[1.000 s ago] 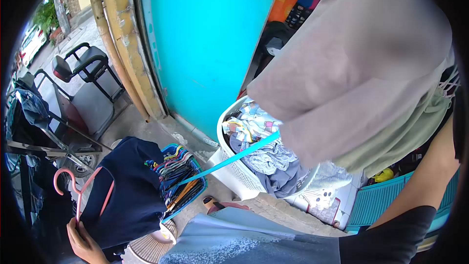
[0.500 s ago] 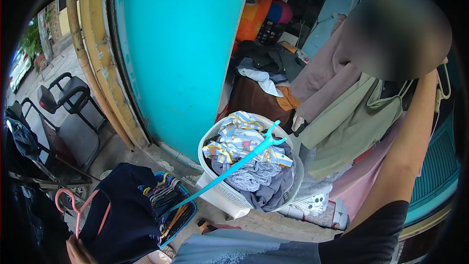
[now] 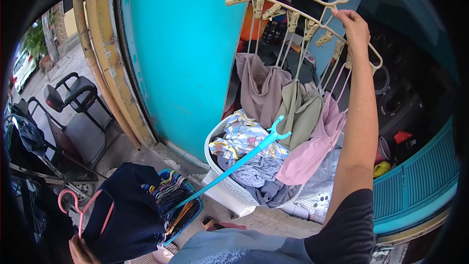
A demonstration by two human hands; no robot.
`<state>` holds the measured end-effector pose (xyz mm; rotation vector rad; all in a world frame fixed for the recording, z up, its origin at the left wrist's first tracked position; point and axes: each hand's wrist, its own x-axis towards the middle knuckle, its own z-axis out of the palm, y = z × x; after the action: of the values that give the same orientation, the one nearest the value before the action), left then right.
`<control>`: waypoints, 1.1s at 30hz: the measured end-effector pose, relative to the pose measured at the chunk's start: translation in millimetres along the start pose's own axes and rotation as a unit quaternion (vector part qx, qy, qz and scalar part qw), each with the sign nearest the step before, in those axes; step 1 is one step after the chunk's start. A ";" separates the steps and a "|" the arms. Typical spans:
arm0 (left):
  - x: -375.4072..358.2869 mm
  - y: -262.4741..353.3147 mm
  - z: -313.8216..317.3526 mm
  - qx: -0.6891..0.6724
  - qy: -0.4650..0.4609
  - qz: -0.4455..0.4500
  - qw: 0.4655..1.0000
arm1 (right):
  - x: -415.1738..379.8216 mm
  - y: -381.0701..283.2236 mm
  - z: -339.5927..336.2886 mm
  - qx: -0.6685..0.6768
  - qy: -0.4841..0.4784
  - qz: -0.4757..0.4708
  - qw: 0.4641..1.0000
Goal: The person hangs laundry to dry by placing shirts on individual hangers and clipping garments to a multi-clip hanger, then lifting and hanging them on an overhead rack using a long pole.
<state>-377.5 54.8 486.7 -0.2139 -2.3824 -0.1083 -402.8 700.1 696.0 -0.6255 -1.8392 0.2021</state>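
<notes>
My right hand [image 3: 355, 28], raised at the upper right, is closed around a beige clip hanger [image 3: 288, 4] near its hook. Taupe [image 3: 264, 90], olive green [image 3: 299, 122] and pink [image 3: 315, 151] garments dangle from its clips by their straps. At the lower left, my left hand [image 3: 82, 252] grips the neck of a pink hanger [image 3: 81, 212], its fingers partly cut off by the frame edge. A dark navy garment [image 3: 127, 210] hangs on that hanger. Below the clipped garments stands a white laundry basket [image 3: 211, 152] heaped with patterned and grey clothes [image 3: 251, 171].
A turquoise forked pole [image 3: 234, 167] leans across the laundry basket from a blue-rimmed basket of hangers [image 3: 178, 195]. Left of the turquoise door panel [image 3: 185, 58] stand a yellow post [image 3: 105, 44] and black chairs [image 3: 80, 90]. Louvred turquoise shutters [image 3: 415, 161] are at the right.
The clip hanger and its garments have swung from the far right toward the middle with my right hand, and now hang partly over the laundry basket. My left hand still holds the pink hanger.
</notes>
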 end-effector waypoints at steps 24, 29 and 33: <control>-22.1 -6.2 -47.0 0.079 -0.051 -0.113 0.989 | -9.3 -9.5 222.7 0.347 -0.354 0.073 0.865; -11.9 -26.4 -29.8 0.014 0.015 -0.115 0.993 | -28.1 -30.4 188.9 -0.161 -0.077 -0.167 0.970; 7.1 -25.4 -23.4 0.025 0.068 -0.125 0.989 | -143.1 -98.7 54.2 0.429 -0.296 -0.168 0.837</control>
<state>-371.7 27.4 508.2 0.1138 -2.2628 -0.1761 -450.7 552.7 600.6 0.4489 -2.1254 1.0043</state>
